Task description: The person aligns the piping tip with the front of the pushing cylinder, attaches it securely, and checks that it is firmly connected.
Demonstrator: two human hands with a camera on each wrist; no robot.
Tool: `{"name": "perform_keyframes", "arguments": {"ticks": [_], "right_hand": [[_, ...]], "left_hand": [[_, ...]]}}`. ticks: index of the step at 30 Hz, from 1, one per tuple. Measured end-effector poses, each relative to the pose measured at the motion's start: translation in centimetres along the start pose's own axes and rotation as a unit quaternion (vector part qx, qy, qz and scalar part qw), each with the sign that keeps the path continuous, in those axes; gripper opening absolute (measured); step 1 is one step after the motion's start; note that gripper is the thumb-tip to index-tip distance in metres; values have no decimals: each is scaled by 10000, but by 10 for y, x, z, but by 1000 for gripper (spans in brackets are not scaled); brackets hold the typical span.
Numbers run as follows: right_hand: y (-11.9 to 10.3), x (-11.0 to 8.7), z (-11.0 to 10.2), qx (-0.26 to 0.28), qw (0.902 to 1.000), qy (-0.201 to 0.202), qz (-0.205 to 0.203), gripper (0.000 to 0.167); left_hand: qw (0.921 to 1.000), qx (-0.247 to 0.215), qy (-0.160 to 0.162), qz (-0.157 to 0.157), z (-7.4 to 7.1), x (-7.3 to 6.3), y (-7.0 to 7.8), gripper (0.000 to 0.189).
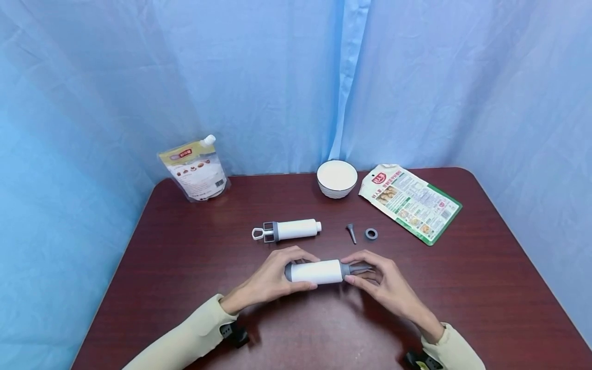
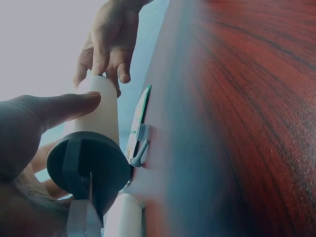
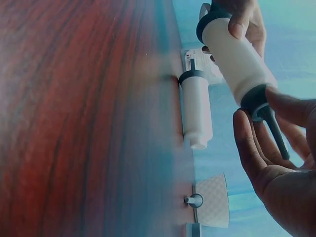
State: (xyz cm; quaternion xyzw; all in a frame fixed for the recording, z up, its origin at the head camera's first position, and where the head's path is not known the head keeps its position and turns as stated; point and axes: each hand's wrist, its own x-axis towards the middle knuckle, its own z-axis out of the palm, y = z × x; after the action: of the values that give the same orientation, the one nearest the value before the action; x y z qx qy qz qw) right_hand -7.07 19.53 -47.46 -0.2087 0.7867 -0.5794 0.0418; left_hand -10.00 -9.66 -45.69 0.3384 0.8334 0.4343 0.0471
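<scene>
Between both hands, above the table, lies a white pastry syringe (image 1: 319, 272) with dark grey ends. My left hand (image 1: 277, 275) grips the barrel near its handle end, thumb along the side in the left wrist view. At the other end, my right hand (image 1: 390, 282) pinches the grey collar (image 3: 254, 98) between thumb and fingers. From that collar a long, tapered grey nozzle (image 3: 276, 132) points out toward the palm. A second white syringe (image 1: 296, 229) with a grey collar and white pull handle lies on the table beyond the hands.
Right of the second syringe lie a small grey nozzle (image 1: 351, 234) and a grey ring (image 1: 371, 234). A white bowl (image 1: 337, 191) and a flat green-edged packet (image 1: 411, 203) sit farther back. A spouted pouch (image 1: 196, 174) stands back left, before the blue curtain (image 1: 259, 92).
</scene>
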Motion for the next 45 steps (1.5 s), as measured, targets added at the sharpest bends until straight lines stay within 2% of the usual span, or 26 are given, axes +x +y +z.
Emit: {"name": "perform_keyframes", "arguments": {"ticks": [6, 9, 18, 24, 29, 35, 41, 45], "right_hand": [[1, 1, 6, 219, 9996, 55, 170, 29], [3, 3, 10, 310, 9991, 91, 280, 28], [7, 5, 17, 367, 9967, 216, 698, 29], [8, 4, 22, 572, 9931, 197, 1007, 32], [7, 2, 24, 810, 9896, 193, 1171, 36], [7, 2, 24, 842, 9874, 140, 1329, 36], [13, 1, 21, 851, 9885, -283, 1220, 33], [16, 1, 16, 969, 9851, -619, 1282, 36]], "left_hand": [[9998, -33, -41, -202, 2, -1, 0, 42], [9996, 127, 17, -234, 4, -2, -1, 44], [9955, 829, 427, 194, 12, -5, -1, 47], [9889, 1401, 470, 135, 17, -9, 1, 46], [9839, 1701, 516, 155, 21, -11, 2, 46], [9856, 1637, 407, 119, 20, -12, 0, 47], [9925, 1222, 34, 33, 16, -13, -4, 45], [9953, 948, -195, -27, 14, -12, -7, 44]]}}
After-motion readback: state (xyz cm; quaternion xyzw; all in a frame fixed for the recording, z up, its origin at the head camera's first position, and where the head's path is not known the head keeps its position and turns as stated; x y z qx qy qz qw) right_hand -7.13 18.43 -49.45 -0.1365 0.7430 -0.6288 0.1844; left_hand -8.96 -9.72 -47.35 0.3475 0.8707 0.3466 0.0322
